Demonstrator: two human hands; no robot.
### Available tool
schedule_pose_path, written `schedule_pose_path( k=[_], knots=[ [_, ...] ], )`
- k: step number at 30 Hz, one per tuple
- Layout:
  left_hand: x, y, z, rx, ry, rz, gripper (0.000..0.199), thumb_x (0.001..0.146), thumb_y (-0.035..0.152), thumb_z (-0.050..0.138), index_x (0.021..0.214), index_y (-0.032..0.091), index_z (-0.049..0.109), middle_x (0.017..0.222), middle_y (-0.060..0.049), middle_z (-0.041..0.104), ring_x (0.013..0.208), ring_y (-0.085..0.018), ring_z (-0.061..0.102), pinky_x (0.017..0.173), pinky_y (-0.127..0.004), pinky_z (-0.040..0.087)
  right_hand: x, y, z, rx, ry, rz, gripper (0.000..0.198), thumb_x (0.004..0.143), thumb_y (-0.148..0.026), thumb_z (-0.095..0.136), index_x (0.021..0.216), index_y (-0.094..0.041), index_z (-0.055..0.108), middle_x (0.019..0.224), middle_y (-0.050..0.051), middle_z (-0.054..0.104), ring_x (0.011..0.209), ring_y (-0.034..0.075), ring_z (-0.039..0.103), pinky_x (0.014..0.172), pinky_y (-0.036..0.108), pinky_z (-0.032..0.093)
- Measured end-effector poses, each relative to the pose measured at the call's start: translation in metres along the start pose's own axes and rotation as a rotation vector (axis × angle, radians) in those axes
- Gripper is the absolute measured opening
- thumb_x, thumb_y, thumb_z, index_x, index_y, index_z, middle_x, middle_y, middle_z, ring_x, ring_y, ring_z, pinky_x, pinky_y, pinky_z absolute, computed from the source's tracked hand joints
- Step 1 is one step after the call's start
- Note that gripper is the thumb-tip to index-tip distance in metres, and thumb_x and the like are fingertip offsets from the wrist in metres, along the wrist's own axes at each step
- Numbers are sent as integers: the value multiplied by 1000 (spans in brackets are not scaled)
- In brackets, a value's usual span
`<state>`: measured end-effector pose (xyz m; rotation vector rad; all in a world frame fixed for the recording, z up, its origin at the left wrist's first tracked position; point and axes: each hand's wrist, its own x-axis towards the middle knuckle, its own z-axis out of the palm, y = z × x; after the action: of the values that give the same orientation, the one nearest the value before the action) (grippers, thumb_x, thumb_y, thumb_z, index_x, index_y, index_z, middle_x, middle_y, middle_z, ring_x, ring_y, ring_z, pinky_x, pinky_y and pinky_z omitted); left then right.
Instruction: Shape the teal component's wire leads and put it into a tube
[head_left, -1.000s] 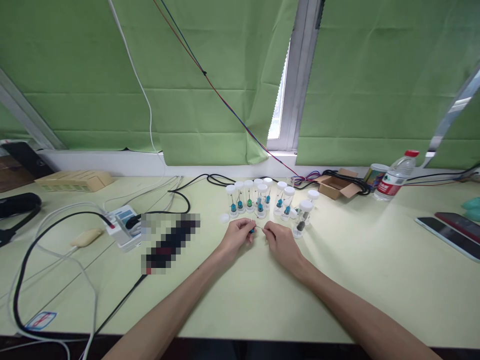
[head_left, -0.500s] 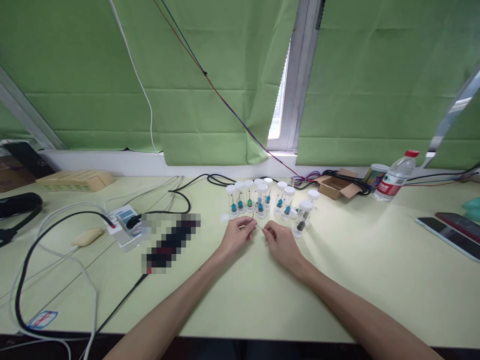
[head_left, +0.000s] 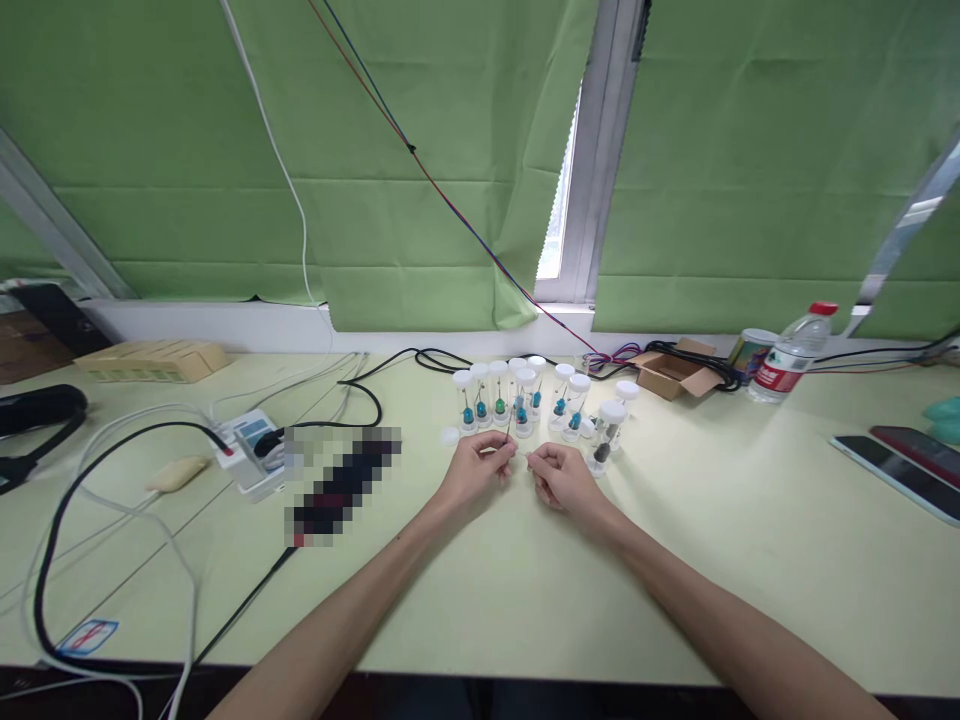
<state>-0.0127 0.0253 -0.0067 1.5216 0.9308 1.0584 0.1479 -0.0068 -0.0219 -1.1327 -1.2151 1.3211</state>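
My left hand [head_left: 474, 472] is closed in a pinch around a thin dark rod [head_left: 510, 428], which points upward from the fingertips. Facing it across a small gap, my right hand [head_left: 562, 476] also pinches with thumb and forefinger; what it holds is too small to name. Just beyond the hands stand several clear tubes with white caps, such as one tube [head_left: 463, 395] with a blue piece on a thin stem and another tube [head_left: 499, 388] with a green piece. Close to my right hand is a tube [head_left: 606, 435] with a dark piece inside. A loose white cap [head_left: 449, 437] lies beside the tubes.
At the back right are an open cardboard box [head_left: 675, 372], a water bottle [head_left: 789, 360] and a can [head_left: 752, 352]. Phones [head_left: 896, 475] lie far right. On the left are a white power strip [head_left: 255, 455], looping cables and a blurred-out dark object [head_left: 341, 490].
My right hand has turned slightly, with its lower fingers curled further under. The left hand stays nearly in place, still pinching the thin rod. The tubes have not moved.
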Motion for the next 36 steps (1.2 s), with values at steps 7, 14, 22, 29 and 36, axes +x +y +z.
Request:
schedule_pose_path(
  k=[7,14,22,29,36],
  knots=[
    [0,0,-1,20,-28,11,29,77,43,69,77,15,66,74,-2,60,56,-12,55,55,-26,47,-4,-10,-5,345,-122,236,34,69,-33,73,63,-18,44,51,-9,36,38,3,32,35,18,14],
    [1,-2,-1,45,-54,35,28,80,42,67,78,14,65,71,-2,58,57,-12,56,56,-26,48,-4,-13,-8,496,-165,332,28,69,-23,72,68,-18,44,54,-9,35,40,2,27,35,16,13],
    [-1,2,2,12,-22,-28,28,78,42,68,74,15,63,67,-1,57,56,-12,55,57,-26,46,-1,-2,-1,70,-13,29,32,76,-45,68,70,-20,49,48,-7,46,35,7,37,34,20,21],
    [-1,9,0,-129,55,-86,30,72,43,75,73,14,66,74,-1,58,58,-10,55,60,-26,46,-11,-8,1,-350,101,-398,21,84,-38,62,93,-19,60,71,2,63,60,15,58,54,26,46],
    [-3,9,-1,-219,15,-127,30,71,42,77,75,14,67,75,-2,59,61,-10,55,60,-26,46,-8,-1,0,-499,118,-585,18,92,-33,53,96,-19,63,79,5,68,63,16,60,60,28,49]
  ],
)
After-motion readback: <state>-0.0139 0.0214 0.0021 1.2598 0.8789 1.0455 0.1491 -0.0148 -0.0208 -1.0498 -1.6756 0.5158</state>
